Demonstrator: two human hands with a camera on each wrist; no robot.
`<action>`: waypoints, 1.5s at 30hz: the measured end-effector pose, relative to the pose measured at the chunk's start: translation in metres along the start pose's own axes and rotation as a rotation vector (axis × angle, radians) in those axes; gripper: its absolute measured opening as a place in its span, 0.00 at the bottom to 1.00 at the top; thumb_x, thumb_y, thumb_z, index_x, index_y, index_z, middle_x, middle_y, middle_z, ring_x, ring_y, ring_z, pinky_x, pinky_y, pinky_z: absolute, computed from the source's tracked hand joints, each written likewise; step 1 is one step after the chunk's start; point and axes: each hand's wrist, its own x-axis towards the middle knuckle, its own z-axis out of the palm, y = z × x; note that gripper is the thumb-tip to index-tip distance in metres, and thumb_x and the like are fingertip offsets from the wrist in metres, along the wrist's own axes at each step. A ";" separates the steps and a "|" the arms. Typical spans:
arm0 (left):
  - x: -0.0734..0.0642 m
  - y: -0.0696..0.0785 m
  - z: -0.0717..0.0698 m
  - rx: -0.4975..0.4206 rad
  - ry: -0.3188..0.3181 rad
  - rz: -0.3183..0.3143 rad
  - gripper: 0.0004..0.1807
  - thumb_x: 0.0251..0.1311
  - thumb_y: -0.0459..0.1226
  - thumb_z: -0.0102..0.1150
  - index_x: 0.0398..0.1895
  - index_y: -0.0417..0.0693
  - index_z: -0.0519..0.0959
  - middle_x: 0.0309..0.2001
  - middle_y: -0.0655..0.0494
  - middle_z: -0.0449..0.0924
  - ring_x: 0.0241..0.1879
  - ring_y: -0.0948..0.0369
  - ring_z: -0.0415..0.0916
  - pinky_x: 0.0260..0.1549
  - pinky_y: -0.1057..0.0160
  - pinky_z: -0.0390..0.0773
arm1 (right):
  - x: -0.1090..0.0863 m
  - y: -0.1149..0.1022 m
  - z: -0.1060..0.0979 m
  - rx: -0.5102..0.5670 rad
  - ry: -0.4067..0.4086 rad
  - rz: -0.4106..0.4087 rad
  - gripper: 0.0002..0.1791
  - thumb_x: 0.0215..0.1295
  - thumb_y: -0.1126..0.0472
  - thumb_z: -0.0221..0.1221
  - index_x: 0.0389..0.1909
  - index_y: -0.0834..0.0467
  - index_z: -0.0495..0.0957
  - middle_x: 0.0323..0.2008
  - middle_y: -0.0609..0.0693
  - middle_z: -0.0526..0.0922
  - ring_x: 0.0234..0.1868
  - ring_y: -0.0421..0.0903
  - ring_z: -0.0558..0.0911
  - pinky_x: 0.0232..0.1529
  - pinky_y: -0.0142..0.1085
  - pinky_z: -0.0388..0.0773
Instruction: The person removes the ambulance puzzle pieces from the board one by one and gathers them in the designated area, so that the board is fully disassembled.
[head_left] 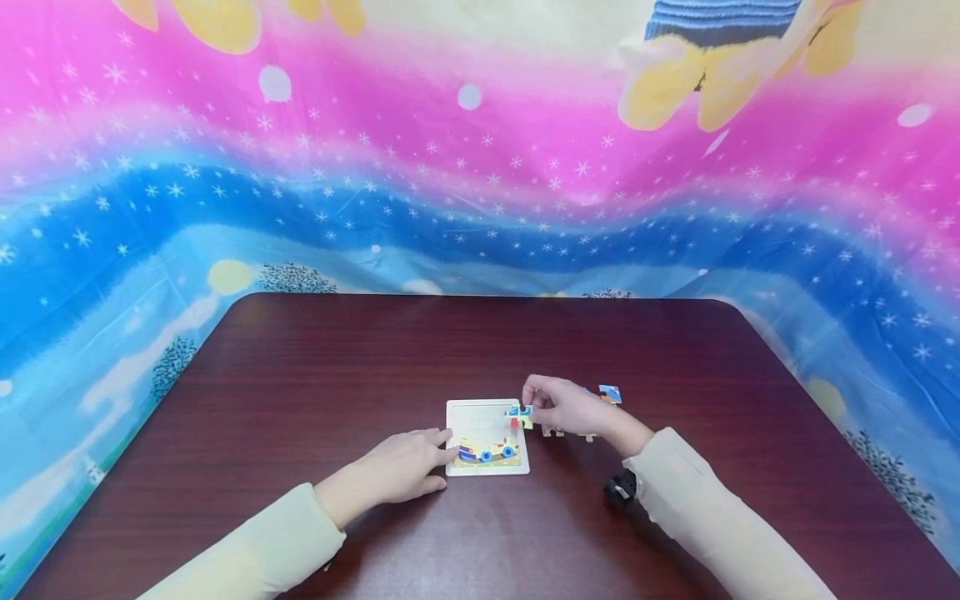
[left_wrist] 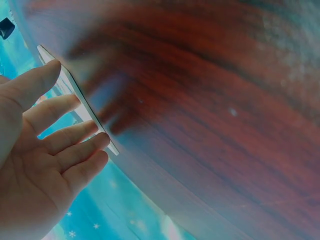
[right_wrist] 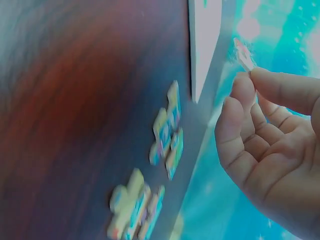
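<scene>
R hand (head_left: 576, 406) had a puzzle pc (head_left: 519, 417) pinched btwn thumb & fingertips, raised above tray's right rim; L hand (head_left: 405, 467) had fingers loose & extended, touching left rim of white tray (head_left: 480, 419); car pic (head_left: 487, 452) w/ blue wheels ran along tray's lower part; loose pcs (head_left: 610, 393) lay on dark table (head_left: 360, 350) right of tray, nr R hand.

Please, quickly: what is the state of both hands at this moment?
Left hand: open, at the edge of the puzzle tray, gripping nothing.
Right hand: closed, pinching a puzzle piece between thumb and finger.
</scene>
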 end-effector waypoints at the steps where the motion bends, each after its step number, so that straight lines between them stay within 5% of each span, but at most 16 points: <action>1: 0.000 0.000 0.000 0.002 0.000 0.001 0.23 0.56 0.44 0.61 0.55 0.44 0.76 0.58 0.42 0.70 0.57 0.51 0.68 0.54 0.56 0.69 | -0.002 0.001 -0.003 0.007 0.011 -0.004 0.08 0.59 0.73 0.55 0.37 0.61 0.68 0.23 0.50 0.72 0.18 0.46 0.73 0.20 0.35 0.71; 14: -0.001 0.000 0.000 -0.003 0.001 -0.002 0.23 0.56 0.44 0.61 0.55 0.45 0.77 0.58 0.43 0.70 0.57 0.51 0.68 0.53 0.55 0.70 | -0.029 0.025 -0.039 0.140 0.107 0.066 0.05 0.61 0.72 0.54 0.36 0.62 0.70 0.24 0.55 0.73 0.22 0.52 0.71 0.24 0.47 0.73; 23: 0.000 -0.001 0.001 0.002 0.004 0.004 0.23 0.56 0.44 0.61 0.55 0.45 0.77 0.58 0.42 0.70 0.57 0.51 0.68 0.53 0.56 0.70 | -0.055 0.047 -0.058 0.145 0.159 0.178 0.06 0.60 0.69 0.56 0.38 0.62 0.73 0.27 0.56 0.76 0.27 0.54 0.75 0.29 0.47 0.76; 35: -0.001 -0.001 0.002 -0.004 0.005 0.002 0.23 0.56 0.44 0.61 0.55 0.45 0.77 0.58 0.42 0.70 0.57 0.51 0.68 0.53 0.56 0.70 | -0.075 0.082 -0.063 0.137 0.125 0.282 0.06 0.59 0.70 0.55 0.38 0.64 0.73 0.24 0.53 0.75 0.24 0.51 0.74 0.26 0.42 0.76; 45: 0.000 -0.002 0.003 0.001 0.007 0.004 0.24 0.56 0.44 0.61 0.55 0.45 0.76 0.58 0.42 0.70 0.57 0.51 0.67 0.54 0.56 0.69 | -0.079 0.089 -0.062 0.155 0.089 0.342 0.05 0.58 0.71 0.54 0.36 0.66 0.73 0.23 0.53 0.74 0.24 0.49 0.73 0.25 0.41 0.74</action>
